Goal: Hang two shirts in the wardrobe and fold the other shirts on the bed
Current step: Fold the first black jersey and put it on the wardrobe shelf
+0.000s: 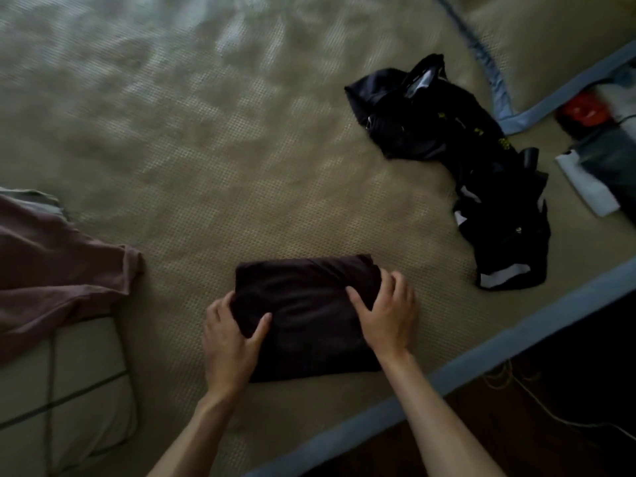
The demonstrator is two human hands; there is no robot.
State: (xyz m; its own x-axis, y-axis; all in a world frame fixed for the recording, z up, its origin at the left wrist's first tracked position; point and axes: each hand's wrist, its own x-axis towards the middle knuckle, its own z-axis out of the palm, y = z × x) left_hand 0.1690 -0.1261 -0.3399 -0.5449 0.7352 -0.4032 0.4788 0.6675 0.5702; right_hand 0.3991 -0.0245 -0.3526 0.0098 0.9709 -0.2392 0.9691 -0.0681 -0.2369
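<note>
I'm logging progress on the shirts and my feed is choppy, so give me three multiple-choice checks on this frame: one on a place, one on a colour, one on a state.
1. Where does the crumpled black garment lie relative to the folded dark shirt?
A. Beyond it, to the right
B. Under it
C. To its left, on the pillow

2. What colour is the shirt at the frame's left edge?
A. Yellow
B. Dusty mauve
C. White

3. What state is the dark shirt between the hands in?
A. Spread out flat
B. On a hanger
C. Folded into a compact rectangle

Key:
1 A, it lies on the bed mat further out and rightwards.
2 B, its cloth reads brownish pink.
3 C, the left hand and right hand rest on its ends.
</note>
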